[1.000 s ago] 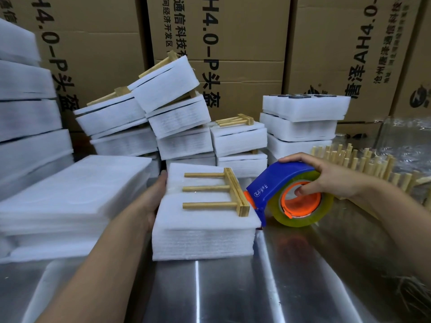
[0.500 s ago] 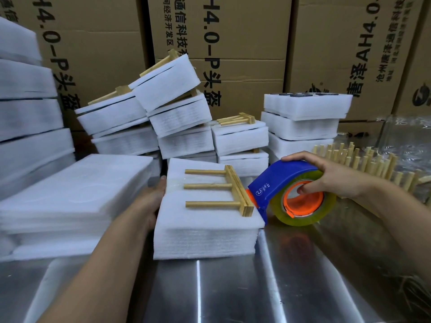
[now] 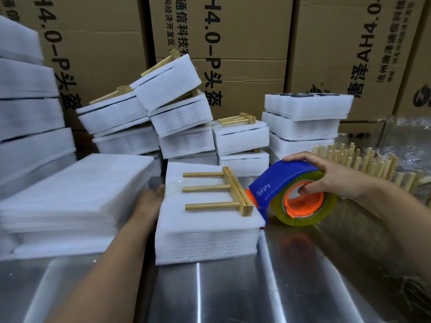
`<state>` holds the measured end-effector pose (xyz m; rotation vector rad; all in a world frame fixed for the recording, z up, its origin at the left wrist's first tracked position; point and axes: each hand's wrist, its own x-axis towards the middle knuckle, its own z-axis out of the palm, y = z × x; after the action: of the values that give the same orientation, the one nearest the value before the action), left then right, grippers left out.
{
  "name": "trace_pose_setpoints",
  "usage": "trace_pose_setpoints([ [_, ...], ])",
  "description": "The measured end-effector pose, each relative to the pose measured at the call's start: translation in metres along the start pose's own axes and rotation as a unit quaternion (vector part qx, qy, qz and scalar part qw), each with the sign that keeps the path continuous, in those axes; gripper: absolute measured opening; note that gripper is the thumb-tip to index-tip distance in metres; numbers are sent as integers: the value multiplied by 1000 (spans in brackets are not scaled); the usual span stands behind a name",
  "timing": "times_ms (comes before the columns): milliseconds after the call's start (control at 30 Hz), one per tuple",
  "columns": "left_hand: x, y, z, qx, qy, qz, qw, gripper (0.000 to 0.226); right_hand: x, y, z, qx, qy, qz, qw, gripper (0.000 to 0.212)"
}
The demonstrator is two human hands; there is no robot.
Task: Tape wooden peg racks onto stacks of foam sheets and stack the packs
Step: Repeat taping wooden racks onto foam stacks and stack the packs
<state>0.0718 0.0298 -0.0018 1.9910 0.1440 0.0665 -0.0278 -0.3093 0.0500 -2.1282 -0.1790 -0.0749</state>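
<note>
A stack of white foam sheets [image 3: 205,238] sits on the metal table [image 3: 303,287] in front of me. On top of it lies a wooden peg rack [image 3: 224,191] with three pegs pointing left. My left hand [image 3: 149,203] presses flat against the stack's left side, where a strip of clear tape shows. My right hand [image 3: 326,176] grips a blue and orange tape dispenser [image 3: 293,194] holding a roll of clear tape. The dispenser's nose touches the stack's right edge beside the rack.
Finished foam packs with racks [image 3: 168,108] are piled at the back, some tilted. Loose foam sheets [image 3: 70,199] lie at left, tall foam stacks [image 3: 25,117] far left. Spare wooden racks [image 3: 373,164] stand at right. Cardboard boxes [image 3: 233,43] form the back wall.
The tape dispenser has risen slightly along the stack's right edge, toward the rack's bar. My left hand stays pressed on the left side.
</note>
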Motion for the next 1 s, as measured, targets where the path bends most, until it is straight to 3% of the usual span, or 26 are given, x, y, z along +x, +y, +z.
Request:
trace_pose_setpoints([
  [200,11,-7,0,38,34,62,997,39,0,1,0,5,3,-3,1000,68],
  [300,13,-10,-1,122,63,83,987,46,0,2,0,5,2,-3,1000,68],
  [467,15,3,-10,225,60,67,970,22,0,4,-2,0,7,-9,1000,68],
  [600,11,18,-20,77,30,71,994,33,-1,5,-4,-9,1,-16,1000,68],
  [667,2,30,-21,46,46,113,991,39,-1,4,-4,-16,-2,-14,1000,68],
  [733,-12,49,-15,60,32,182,981,38,-1,5,-5,-21,-4,-15,1000,68],
  [867,-38,97,15,213,-142,268,929,52,-1,5,-5,-32,-6,-18,999,68],
  [1000,-23,121,52,389,-172,232,875,75,-2,3,-4,-34,-4,-27,999,66],
])
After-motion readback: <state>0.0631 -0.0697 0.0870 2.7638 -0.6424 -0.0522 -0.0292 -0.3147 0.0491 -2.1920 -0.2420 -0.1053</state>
